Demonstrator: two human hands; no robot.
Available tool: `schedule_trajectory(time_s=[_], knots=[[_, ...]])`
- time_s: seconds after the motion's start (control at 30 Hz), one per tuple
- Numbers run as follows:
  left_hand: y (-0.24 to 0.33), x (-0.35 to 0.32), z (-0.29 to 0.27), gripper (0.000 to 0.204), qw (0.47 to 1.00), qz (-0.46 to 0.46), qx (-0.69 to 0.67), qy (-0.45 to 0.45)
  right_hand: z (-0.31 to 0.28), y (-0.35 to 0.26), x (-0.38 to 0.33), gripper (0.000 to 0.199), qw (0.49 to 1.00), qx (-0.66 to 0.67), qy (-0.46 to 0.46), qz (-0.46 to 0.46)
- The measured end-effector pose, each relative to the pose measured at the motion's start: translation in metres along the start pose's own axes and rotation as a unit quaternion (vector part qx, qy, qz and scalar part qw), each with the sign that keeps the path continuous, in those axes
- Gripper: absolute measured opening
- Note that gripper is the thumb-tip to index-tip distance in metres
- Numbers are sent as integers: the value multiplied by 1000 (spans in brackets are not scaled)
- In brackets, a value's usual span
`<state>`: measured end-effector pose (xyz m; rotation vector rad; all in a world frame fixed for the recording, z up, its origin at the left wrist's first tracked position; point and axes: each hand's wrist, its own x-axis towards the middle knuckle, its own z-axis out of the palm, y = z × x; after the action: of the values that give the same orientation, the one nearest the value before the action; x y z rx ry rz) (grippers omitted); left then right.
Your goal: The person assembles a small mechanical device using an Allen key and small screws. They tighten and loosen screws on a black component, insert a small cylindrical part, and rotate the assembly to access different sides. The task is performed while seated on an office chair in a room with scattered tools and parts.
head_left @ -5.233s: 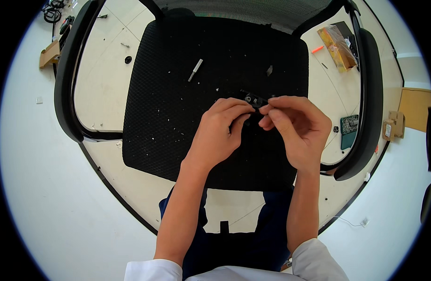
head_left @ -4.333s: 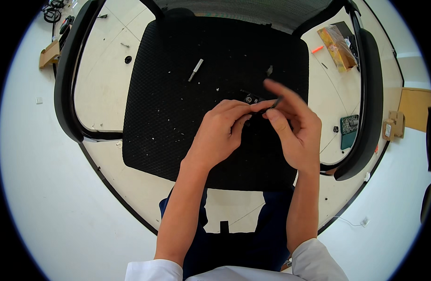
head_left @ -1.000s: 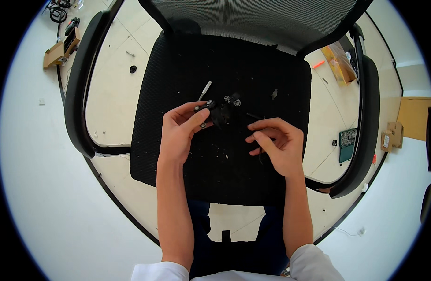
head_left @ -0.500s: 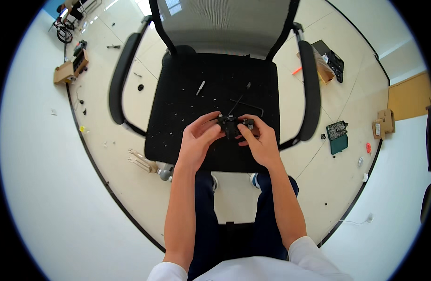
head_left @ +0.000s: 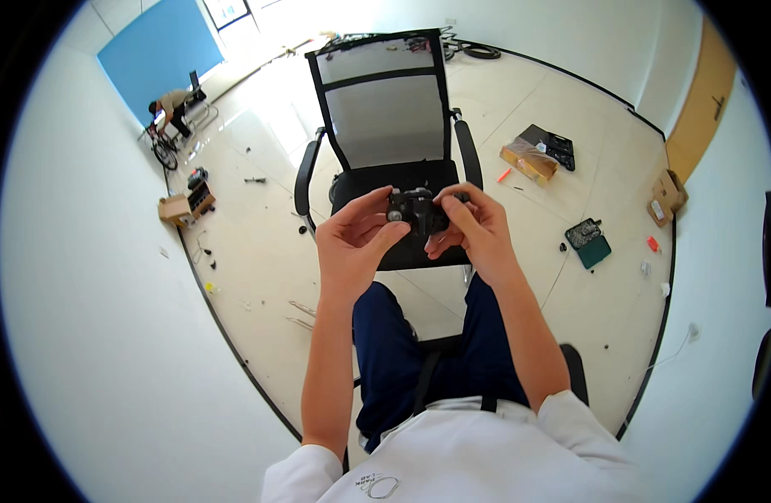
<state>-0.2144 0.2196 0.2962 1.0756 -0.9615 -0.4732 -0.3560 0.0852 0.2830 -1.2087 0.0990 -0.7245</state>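
Note:
Both of my hands hold a small black mechanical part [head_left: 421,213] with round silver-grey pieces on it; its exact kind cannot be made out. My left hand [head_left: 352,241] grips its left end, with the thumb below and fingers along the top. At the right end, my right hand [head_left: 481,233] pinches it between thumb and fingers. The part is raised over the black seat [head_left: 394,259] of an office chair facing me. My hands and the part cover much of that seat, hiding whatever lies there.
The chair's armrests [head_left: 304,178] flank the seat. On the floor to the right are a green case [head_left: 597,251], an open carton [head_left: 528,165] and a black tool case [head_left: 561,151]. Another carton [head_left: 175,210] lies left. Farther off, a person [head_left: 174,107] bends by a small bicycle [head_left: 164,152].
My view has tilted up, showing the whole chair back and more of the room. The part has come up closer to me and turned in my hands, which both still hold it.

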Motion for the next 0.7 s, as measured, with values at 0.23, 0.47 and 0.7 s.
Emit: schedule_trajectory(time_s=[0.23,0.47,0.7], knots=[[56,-91,12,56,994,100,-32,19,58,-57,-70,20,989,-92,-60,-95],[66,-150,9,52,994,99,-44,13,107,-47,-107,20,950,-237,-23,-202],[49,-120,-3,28,981,131,-104,95,140,-33,-95,27,901,-335,15,-276]])
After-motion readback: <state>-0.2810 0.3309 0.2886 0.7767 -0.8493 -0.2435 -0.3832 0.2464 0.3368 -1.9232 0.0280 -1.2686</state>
